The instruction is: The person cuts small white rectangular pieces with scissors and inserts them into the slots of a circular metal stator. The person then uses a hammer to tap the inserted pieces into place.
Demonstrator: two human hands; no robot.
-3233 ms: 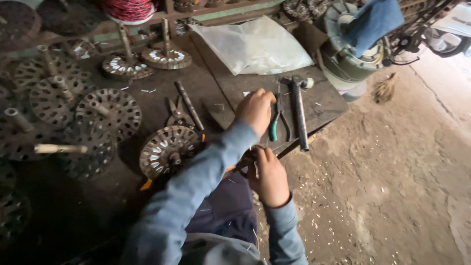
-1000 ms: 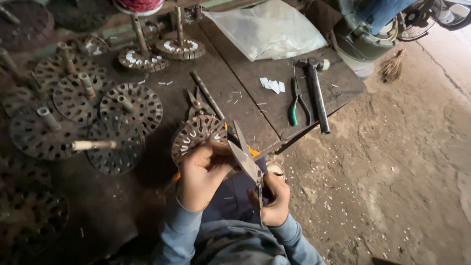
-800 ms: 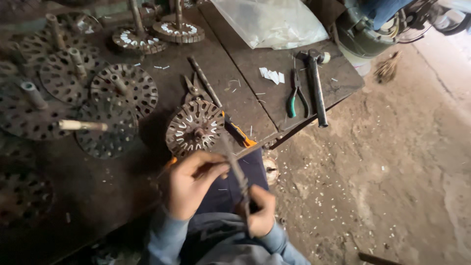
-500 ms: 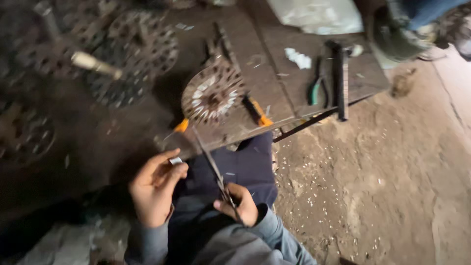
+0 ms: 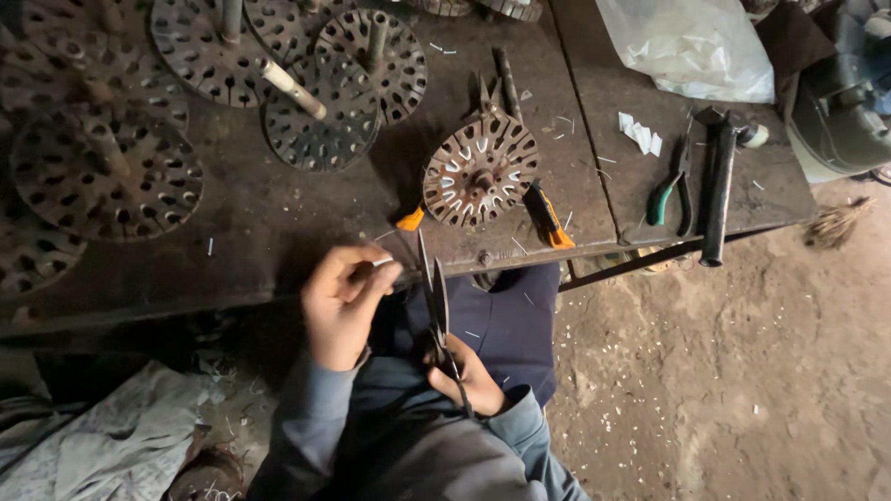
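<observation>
My right hand (image 5: 469, 378) grips the handles of a pair of long metal scissors (image 5: 434, 299), blades pointing up toward the bench edge. My left hand (image 5: 343, 301) pinches a small white strip (image 5: 382, 263) between thumb and fingers, just left of the blades. Both hands hover over my lap, in front of the dark workbench (image 5: 278, 223). A round slotted metal rotor disc (image 5: 480, 171) lies on the bench just beyond the scissor tips, with an orange-handled tool (image 5: 549, 219) beside it.
Several perforated metal discs with shafts (image 5: 320, 102) cover the bench's left. Green-handled pliers (image 5: 670, 186), a dark hammer (image 5: 718, 190), white paper pieces (image 5: 640, 134) and a clear plastic bag (image 5: 691, 46) lie at right. Grey cloth (image 5: 102, 445) lies lower left; dirt floor (image 5: 742, 371) at right.
My left hand drew back from the pliers on the bench to my lap and took a small white strip. The scissors now stand upright in my right hand. The view tilted down.
</observation>
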